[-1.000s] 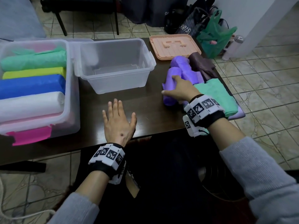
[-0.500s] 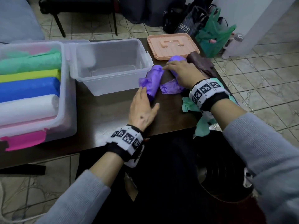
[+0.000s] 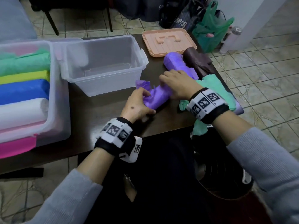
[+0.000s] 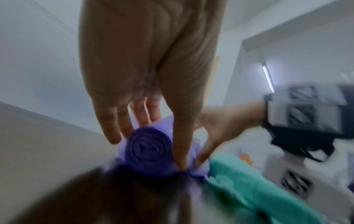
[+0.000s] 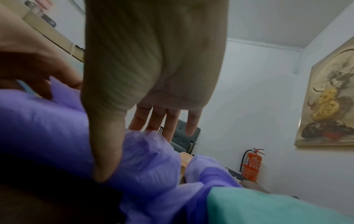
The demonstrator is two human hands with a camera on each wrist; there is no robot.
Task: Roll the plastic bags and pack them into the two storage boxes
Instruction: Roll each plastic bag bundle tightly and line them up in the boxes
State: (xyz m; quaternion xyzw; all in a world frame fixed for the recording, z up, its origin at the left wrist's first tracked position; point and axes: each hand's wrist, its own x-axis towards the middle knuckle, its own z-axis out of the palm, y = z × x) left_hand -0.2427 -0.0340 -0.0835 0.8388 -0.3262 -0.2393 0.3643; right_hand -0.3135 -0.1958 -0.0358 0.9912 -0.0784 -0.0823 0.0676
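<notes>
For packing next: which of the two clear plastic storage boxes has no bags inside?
The clear plastic box nearest the peach plastic lid; the other clear box, at the left, holds coloured bag rolls.

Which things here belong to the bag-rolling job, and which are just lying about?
Job in hand:
purple roll, gripped by left hand and right hand
second purple roll
brown bag
green bag
empty clear box
filled box

Lying about:
green carrier bag on the floor
bottle
dark bags

Purple roll (image 3: 157,99), teal bag (image 3: 215,88), brn bag (image 3: 196,62), peach lid (image 3: 169,41), clr box (image 3: 103,84), b/w sq-pattern wristbands (image 3: 205,102)
</notes>
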